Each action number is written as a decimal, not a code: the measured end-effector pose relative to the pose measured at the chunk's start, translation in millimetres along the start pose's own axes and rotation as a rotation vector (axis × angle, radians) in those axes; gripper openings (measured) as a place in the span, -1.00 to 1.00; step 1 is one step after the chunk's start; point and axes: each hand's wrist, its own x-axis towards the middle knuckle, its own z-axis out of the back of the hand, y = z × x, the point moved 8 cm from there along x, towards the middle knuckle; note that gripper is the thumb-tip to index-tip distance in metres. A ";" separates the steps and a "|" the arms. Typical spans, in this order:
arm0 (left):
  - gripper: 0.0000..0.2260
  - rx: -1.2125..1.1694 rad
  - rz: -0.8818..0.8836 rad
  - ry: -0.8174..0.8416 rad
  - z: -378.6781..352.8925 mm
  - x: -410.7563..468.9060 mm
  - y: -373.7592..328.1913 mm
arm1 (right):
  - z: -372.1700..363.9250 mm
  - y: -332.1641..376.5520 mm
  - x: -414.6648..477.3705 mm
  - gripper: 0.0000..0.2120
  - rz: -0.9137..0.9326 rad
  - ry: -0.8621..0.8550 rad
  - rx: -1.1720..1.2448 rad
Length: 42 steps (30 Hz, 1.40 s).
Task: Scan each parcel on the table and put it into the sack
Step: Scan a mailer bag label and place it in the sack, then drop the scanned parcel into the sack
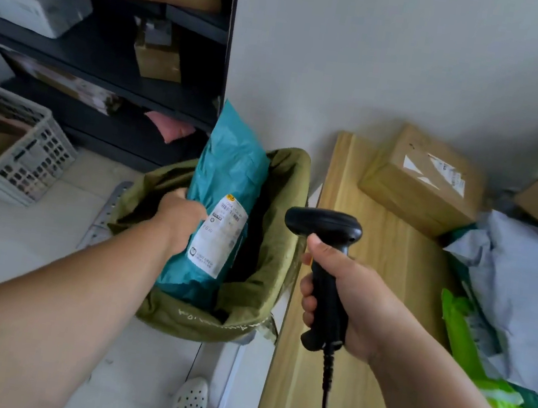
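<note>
Parcel: we held the teal parcel (222, 204) upright in the mouth of the sack (271, 273), its lower end inside, its top above the rim and its label facing us.
Handling: we judged it soft, light and a little slick. It was a plastic bag that would bend, best taken at mid-body along an edge.
Left hand (179, 215): it gripped the parcel's left edge beside the label, with the fingers hidden behind.
Right hand (343, 304): it was wrapped round the handle of the scanner (325, 232), just beside the sack.
Sack: green and open, it stood on the floor against the table's left side.
Table (370, 287): on its pale wood we saw a box (426, 181), a grey mailer (531, 296) and a green bag (469, 339) waiting, well apart from the sack.
Room: we saw a white wall behind, dark shelves (105, 77) with boxes at left, and a crate (26, 149) on the floor.
</note>
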 end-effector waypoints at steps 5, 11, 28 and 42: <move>-0.63 0.134 0.146 -0.025 -7.1 29.2 33.6 | 3.0 -4.4 20.1 -0.64 -0.035 -0.017 -0.031; -0.62 0.303 0.242 -0.024 -8.4 43.9 62.3 | 7.4 -14.5 39.1 -0.58 -0.070 -0.028 -0.031; -0.37 1.051 -0.537 0.057 -38.0 -41.7 17.0 | 24.5 -33.7 9.8 -0.61 -0.020 -0.021 -0.084; -0.32 1.190 -0.784 0.275 -187.2 -238.5 52.3 | 185.5 -98.8 -109.0 -0.78 0.132 -0.175 0.021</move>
